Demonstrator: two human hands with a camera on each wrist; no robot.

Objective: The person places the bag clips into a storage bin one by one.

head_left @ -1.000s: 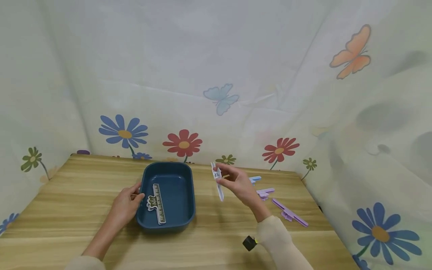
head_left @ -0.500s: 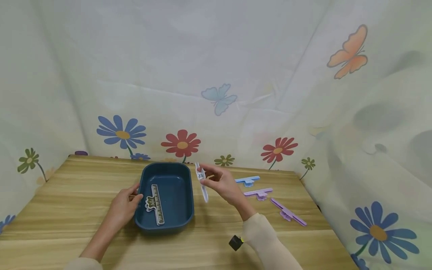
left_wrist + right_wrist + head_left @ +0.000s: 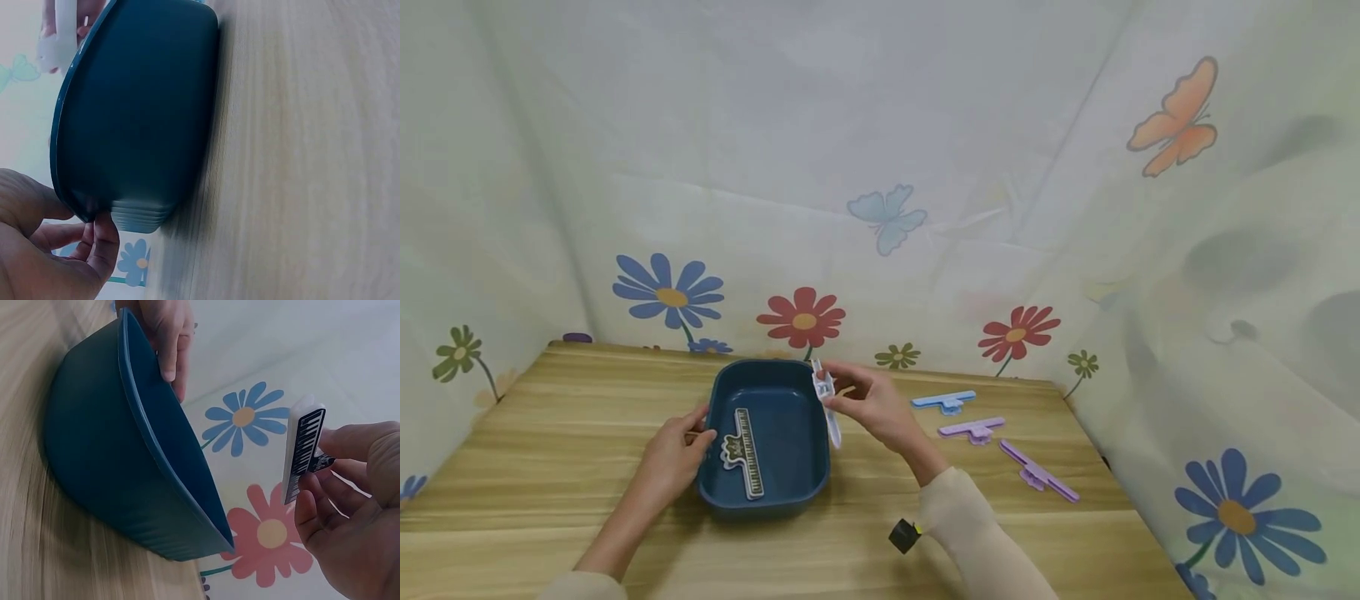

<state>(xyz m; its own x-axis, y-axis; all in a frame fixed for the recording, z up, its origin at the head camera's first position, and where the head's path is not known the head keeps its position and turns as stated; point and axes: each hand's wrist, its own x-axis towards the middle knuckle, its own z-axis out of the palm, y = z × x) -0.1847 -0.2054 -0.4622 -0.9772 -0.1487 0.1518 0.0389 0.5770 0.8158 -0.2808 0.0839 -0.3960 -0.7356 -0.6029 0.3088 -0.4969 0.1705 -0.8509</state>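
Note:
A dark blue plastic basin [image 3: 790,450] stands on the wooden table, and my left hand [image 3: 676,454] pinches its left rim between thumb and fingers. Inside it lies a clip [image 3: 749,457] with a piano-key pattern and a crown-shaped handle. My right hand [image 3: 872,408] pinches a white clip [image 3: 825,398] by its middle, raised at the basin's right rim. The right wrist view shows piano keys printed on this held clip [image 3: 304,450], which is apart from the basin there. In the left wrist view the left thumb and fingers [image 3: 100,250] meet at the rim's corner.
To the right on the table [image 3: 985,542] lie a blue clip [image 3: 944,402], a light purple clip [image 3: 973,429] and a purple clip [image 3: 1039,472]. A small black box-like piece [image 3: 904,536] shows by the right sleeve. A flowered curtain [image 3: 910,283] closes the table's back.
My right hand has moved left with the white clip, from over the table to the basin's right rim. The blue and light purple clips are now uncovered. The left hand keeps its hold.

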